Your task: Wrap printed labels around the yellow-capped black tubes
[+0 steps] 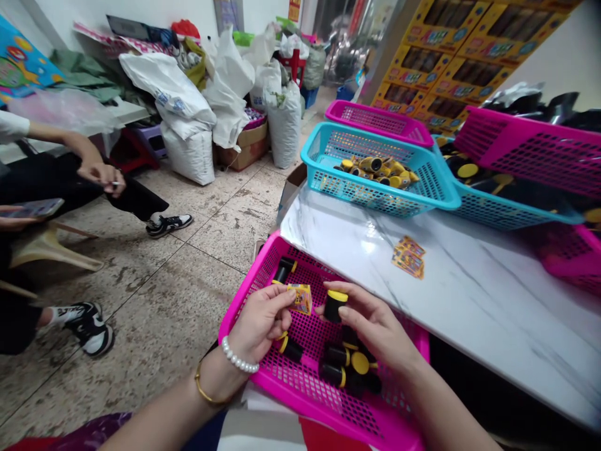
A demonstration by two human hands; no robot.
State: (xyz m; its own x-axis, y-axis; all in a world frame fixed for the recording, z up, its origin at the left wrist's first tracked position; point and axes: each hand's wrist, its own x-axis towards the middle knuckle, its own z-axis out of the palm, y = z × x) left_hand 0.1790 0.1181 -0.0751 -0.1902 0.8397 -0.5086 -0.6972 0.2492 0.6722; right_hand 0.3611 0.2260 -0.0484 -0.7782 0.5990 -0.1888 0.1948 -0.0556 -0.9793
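Observation:
My left hand (263, 316), with a pearl bracelet at the wrist, pinches a small yellow printed sticker (302, 299) between thumb and finger. Just right of it, my right hand (375, 319) holds a black cylinder with a yellow rim (335, 307) upright between thumb and fingers. The sticker and the cylinder are a small gap apart. Both hands are over a pink basket (244, 294), where several black and yellow pieces (332, 373) lie. More printed stickers (408, 258) lie in a small pile on the white marbled table (469, 313).
A blue basket (380, 200) of yellow-wrapped pieces stands on the table's far end, beside more baskets (530, 147). Yellow boxes (451, 69) are stacked behind. At the left, a seated person's hand (101, 175) is near white sacks (188, 150) on the floor.

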